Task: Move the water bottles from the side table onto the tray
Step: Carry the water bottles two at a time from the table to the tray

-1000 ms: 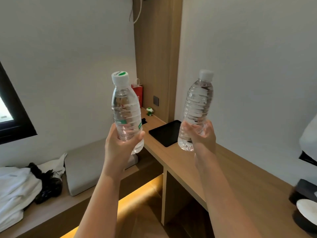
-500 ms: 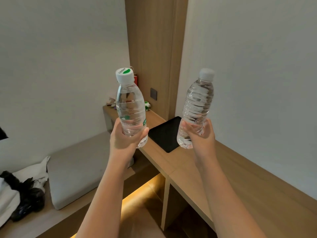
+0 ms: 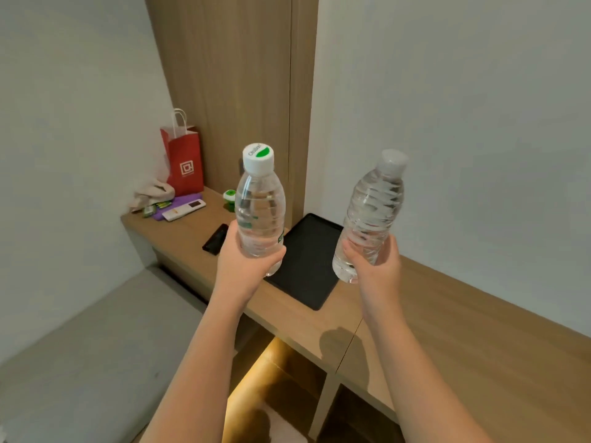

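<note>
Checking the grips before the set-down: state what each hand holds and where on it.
Left hand grips the green-capped bottle around its lower body. Right hand grips the plain-capped bottle around its lower body.

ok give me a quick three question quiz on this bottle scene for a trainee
1. True or false: both bottles already stand on the tray.
2. Which bottle has green on its cap? A) the left bottle B) the right bottle
3. Fill in: the red bag stands at the ____ end of the counter.

Key
1. False: the left hand and right hand each hold one in the air, upright, above the counter.
2. A
3. far
</note>
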